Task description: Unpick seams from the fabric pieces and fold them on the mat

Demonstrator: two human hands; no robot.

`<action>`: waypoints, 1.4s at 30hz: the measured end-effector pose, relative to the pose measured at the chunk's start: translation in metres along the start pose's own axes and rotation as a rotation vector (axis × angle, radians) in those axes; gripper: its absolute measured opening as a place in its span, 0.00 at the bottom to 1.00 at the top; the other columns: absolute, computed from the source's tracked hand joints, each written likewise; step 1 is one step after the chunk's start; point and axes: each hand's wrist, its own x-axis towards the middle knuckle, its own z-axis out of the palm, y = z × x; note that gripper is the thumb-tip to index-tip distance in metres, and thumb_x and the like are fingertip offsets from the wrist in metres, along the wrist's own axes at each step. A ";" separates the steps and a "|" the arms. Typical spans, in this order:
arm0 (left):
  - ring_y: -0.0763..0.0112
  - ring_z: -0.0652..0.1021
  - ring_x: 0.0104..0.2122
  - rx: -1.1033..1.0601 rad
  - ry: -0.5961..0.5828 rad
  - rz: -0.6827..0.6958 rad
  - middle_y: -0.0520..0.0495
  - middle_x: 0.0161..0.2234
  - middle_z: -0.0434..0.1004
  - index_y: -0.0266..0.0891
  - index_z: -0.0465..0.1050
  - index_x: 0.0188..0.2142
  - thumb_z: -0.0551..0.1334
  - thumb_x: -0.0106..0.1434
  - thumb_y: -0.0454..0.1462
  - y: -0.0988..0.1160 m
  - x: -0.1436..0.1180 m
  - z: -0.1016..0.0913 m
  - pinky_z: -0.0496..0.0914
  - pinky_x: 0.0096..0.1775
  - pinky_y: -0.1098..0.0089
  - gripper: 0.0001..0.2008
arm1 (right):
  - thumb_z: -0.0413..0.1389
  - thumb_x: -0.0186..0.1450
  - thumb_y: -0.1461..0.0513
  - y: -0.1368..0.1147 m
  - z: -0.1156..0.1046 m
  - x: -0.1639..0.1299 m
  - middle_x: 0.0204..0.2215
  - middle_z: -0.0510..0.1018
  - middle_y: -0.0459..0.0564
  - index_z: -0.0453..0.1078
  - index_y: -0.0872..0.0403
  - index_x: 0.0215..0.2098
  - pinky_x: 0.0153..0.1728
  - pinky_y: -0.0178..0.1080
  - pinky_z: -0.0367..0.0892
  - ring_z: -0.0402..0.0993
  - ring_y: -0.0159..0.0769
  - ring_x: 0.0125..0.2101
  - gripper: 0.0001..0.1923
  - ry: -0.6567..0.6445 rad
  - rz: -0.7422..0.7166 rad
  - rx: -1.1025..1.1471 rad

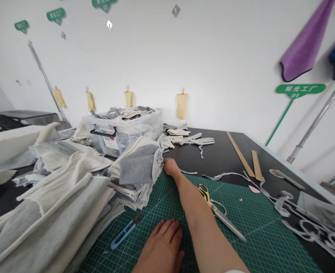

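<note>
Head view. Nearest the camera, bottom centre: left hand (pixel 161 246) lies palm down on the green cutting mat (pixel 241 227), fingers loosely together and flat, gripping nothing. Just to its left on the mat, a blue thread snip (pixel 126 231), lying apart from the hand.

Right forearm runs from the bottom right up to mid-frame. Right hand (pixel 171 167) is at the far edge of the mat, touching the near side of the folded fabric stack (pixel 137 168); the fingers are hidden against the cloth, so whether they are apart or pinched on it cannot be told. Stack: grey piece on top, cream layers beneath, centre of frame.

Gold-handled scissors (pixel 217 212) lie on the mat just right of the forearm, blades pointing to lower right.

Left half of frame: large heap of cream and grey cloth (pixel 56 204). Behind the stack, upper centre-left: clear plastic bin (pixel 122 132) filled with cloth pieces.

Right side: black table (pixel 227 155) carries two wooden rulers (pixel 245 157), a pink chalk piece (pixel 254 189) and loose fabric strips (pixel 298 212). Small folded cream pieces (pixel 190 138) lie past the bin.
</note>
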 end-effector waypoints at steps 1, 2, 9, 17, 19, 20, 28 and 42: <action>0.57 0.64 0.60 0.013 0.017 0.011 0.44 0.60 0.62 0.42 0.64 0.58 0.57 0.62 0.45 -0.001 0.001 0.002 0.59 0.60 0.55 0.24 | 0.54 0.67 0.58 0.000 0.000 0.002 0.48 0.71 0.54 0.66 0.57 0.50 0.44 0.46 0.69 0.71 0.39 0.44 0.16 0.006 0.013 0.009; 0.57 0.65 0.59 0.028 0.040 0.024 0.44 0.60 0.63 0.42 0.64 0.57 0.57 0.62 0.45 -0.003 0.001 0.004 0.61 0.59 0.55 0.24 | 0.54 0.67 0.58 0.001 -0.001 0.005 0.47 0.71 0.54 0.66 0.57 0.50 0.44 0.47 0.69 0.71 0.39 0.44 0.16 0.013 0.029 0.018; 0.61 0.73 0.51 0.242 0.228 0.168 0.46 0.54 0.72 0.41 0.68 0.53 0.54 0.64 0.49 -0.012 0.004 0.012 0.71 0.51 0.62 0.22 | 0.51 0.67 0.58 0.006 0.001 0.025 0.48 0.71 0.58 0.68 0.58 0.48 0.49 0.41 0.63 0.69 0.40 0.48 0.15 0.076 0.148 0.080; 0.68 0.76 0.46 0.433 0.466 0.322 0.52 0.47 0.78 0.42 0.70 0.48 0.53 0.65 0.49 -0.026 0.010 0.024 0.72 0.46 0.70 0.19 | 0.50 0.66 0.65 0.004 0.008 0.044 0.58 0.61 0.63 0.67 0.59 0.52 0.51 0.40 0.61 0.64 0.43 0.53 0.16 0.087 0.114 0.076; 0.72 0.77 0.45 0.438 0.513 0.325 0.55 0.46 0.78 0.43 0.71 0.47 0.53 0.67 0.45 -0.028 0.012 0.024 0.71 0.46 0.73 0.15 | 0.50 0.68 0.62 0.004 0.007 0.048 0.53 0.67 0.59 0.66 0.58 0.51 0.49 0.43 0.63 0.68 0.41 0.50 0.15 0.070 0.079 0.067; 0.74 0.77 0.44 0.438 0.536 0.324 0.56 0.45 0.78 0.43 0.71 0.47 0.52 0.67 0.42 -0.029 0.013 0.024 0.71 0.46 0.75 0.14 | 0.51 0.68 0.60 0.004 0.007 0.049 0.51 0.69 0.57 0.66 0.57 0.51 0.48 0.44 0.65 0.69 0.40 0.48 0.15 0.061 0.061 0.061; 0.77 0.76 0.44 0.402 0.664 0.341 0.55 0.43 0.78 0.49 0.72 0.46 0.51 0.67 0.35 -0.039 0.014 0.034 0.65 0.53 0.76 0.14 | 0.48 0.67 0.65 0.002 0.004 0.060 0.63 0.55 0.60 0.57 0.56 0.60 0.57 0.52 0.52 0.49 0.48 0.62 0.23 0.020 -0.056 -0.040; 0.77 0.75 0.43 0.430 0.751 0.307 0.54 0.41 0.78 0.45 0.73 0.42 0.51 0.67 0.34 -0.033 0.020 0.039 0.64 0.52 0.75 0.12 | 0.52 0.60 0.65 0.000 0.005 0.076 0.55 0.66 0.61 0.60 0.55 0.58 0.60 0.57 0.34 0.56 0.51 0.58 0.27 -0.036 -0.115 -0.156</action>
